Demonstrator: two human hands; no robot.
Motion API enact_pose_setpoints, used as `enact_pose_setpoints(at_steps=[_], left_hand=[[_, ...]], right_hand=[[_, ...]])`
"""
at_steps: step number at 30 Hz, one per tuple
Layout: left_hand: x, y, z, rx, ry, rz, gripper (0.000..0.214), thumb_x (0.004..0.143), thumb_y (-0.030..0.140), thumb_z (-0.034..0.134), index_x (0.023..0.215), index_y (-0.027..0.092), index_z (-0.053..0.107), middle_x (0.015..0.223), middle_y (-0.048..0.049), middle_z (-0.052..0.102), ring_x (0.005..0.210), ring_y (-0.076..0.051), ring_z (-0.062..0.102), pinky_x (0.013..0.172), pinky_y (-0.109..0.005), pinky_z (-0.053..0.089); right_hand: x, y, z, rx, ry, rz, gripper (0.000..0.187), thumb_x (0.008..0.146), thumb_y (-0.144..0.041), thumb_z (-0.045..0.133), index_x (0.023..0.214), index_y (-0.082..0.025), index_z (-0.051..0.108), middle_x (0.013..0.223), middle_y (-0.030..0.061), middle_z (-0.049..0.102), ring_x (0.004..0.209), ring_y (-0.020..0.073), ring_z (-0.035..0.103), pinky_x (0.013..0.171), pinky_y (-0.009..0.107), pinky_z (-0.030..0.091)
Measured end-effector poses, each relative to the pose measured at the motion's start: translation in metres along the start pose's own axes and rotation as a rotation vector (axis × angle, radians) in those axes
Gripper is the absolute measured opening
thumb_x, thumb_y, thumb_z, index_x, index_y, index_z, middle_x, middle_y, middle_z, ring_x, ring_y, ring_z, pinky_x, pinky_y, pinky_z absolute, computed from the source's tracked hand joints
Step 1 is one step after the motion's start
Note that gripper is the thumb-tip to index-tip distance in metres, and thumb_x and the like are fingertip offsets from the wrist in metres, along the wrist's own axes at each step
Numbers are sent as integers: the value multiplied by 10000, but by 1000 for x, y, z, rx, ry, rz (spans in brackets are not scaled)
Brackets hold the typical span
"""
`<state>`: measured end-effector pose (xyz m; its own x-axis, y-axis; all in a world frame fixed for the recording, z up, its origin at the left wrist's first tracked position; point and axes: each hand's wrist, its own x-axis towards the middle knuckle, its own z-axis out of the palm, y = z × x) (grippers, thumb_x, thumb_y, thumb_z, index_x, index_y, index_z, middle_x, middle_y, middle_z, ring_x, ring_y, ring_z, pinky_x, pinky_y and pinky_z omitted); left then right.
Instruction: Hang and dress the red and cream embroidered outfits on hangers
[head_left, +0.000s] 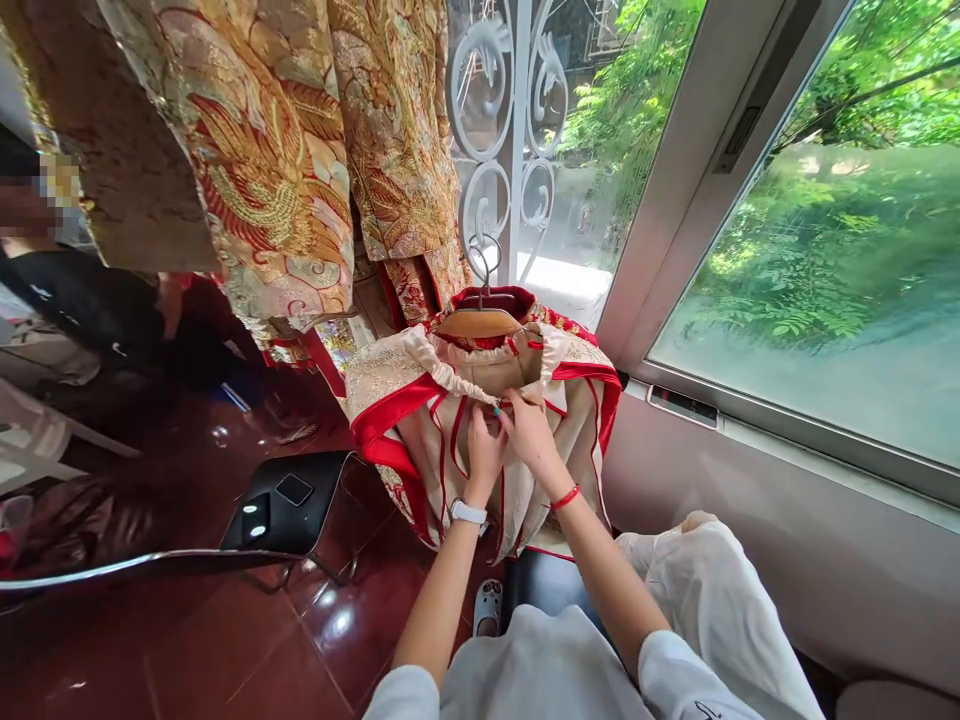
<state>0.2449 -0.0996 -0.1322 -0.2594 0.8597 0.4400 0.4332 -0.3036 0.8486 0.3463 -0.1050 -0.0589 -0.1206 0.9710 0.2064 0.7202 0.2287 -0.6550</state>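
Observation:
A cream and red embroidered garment (465,470) hangs from a wooden hanger (480,322) in front of me. Its gathered elastic band (450,380) runs across the opening at the top. My left hand (486,450), below a white wristwatch, is closed with its fingertips at the front middle of this band. Right beside it, my right hand (529,430) pinches the same stretch of band, a red bracelet on its wrist. The fingertips of both hands nearly meet. A tiny teal spot shows between them; I cannot tell what it is.
Gold and red embroidered garments (277,180) hang at upper left. A window (810,300) is on the right, with a phone (682,406) on its sill. A black chair (300,500) holding dark devices stands at left, and a person (82,300) sits beyond it.

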Motion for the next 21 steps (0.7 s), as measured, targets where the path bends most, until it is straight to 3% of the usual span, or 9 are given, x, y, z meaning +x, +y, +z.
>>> enact_pose_setpoints(at_steps=[2, 5, 10, 13, 16, 21], left_hand=[[-1, -5, 4, -5, 13, -7, 180, 867, 240, 626, 1039, 208, 586, 972, -132, 734, 886, -259, 720, 773, -385, 583], [-9, -5, -10, 42, -18, 63, 203, 867, 175, 593, 1066, 209, 614, 1067, -139, 736, 1010, -280, 708, 883, -429, 567], [-27, 8, -32, 46, -119, 151, 186, 910, 149, 538, 1064, 213, 620, 1033, -104, 740, 989, -247, 713, 876, -383, 570], [-34, 16, -31, 66, -113, 140, 168, 925, 144, 530, 1050, 215, 616, 1018, -96, 741, 965, -240, 720, 846, -364, 575], [-40, 20, -26, 88, -88, 122, 203, 925, 131, 545, 1095, 216, 616, 1081, -106, 740, 1011, -243, 721, 861, -359, 578], [-45, 21, -23, 114, -89, 99, 267, 914, 83, 548, 1143, 205, 611, 1125, -118, 736, 1039, -249, 717, 885, -377, 575]], right_hand=[[-1, 6, 8, 26, 29, -31, 152, 930, -168, 549, 1068, -176, 612, 1015, 121, 733, 965, 249, 678, 851, 332, 487], [-8, 16, 5, 124, 8, -106, 82, 921, -184, 569, 1000, -197, 587, 935, 90, 724, 863, 231, 675, 776, 318, 499], [-22, 22, -7, 312, -44, -219, 136, 916, -168, 516, 1031, -219, 568, 960, 72, 701, 853, 209, 679, 798, 330, 521], [-30, 17, 1, 310, 104, -154, 192, 895, -211, 537, 1084, -227, 566, 952, 67, 675, 817, 213, 656, 789, 344, 529], [-40, 10, 14, 241, 240, -53, 83, 912, -266, 531, 946, -237, 601, 903, 66, 662, 803, 223, 638, 801, 352, 523], [-42, 4, 21, 119, 333, 64, 144, 916, -275, 532, 978, -206, 643, 988, 109, 687, 904, 244, 651, 833, 350, 508]])
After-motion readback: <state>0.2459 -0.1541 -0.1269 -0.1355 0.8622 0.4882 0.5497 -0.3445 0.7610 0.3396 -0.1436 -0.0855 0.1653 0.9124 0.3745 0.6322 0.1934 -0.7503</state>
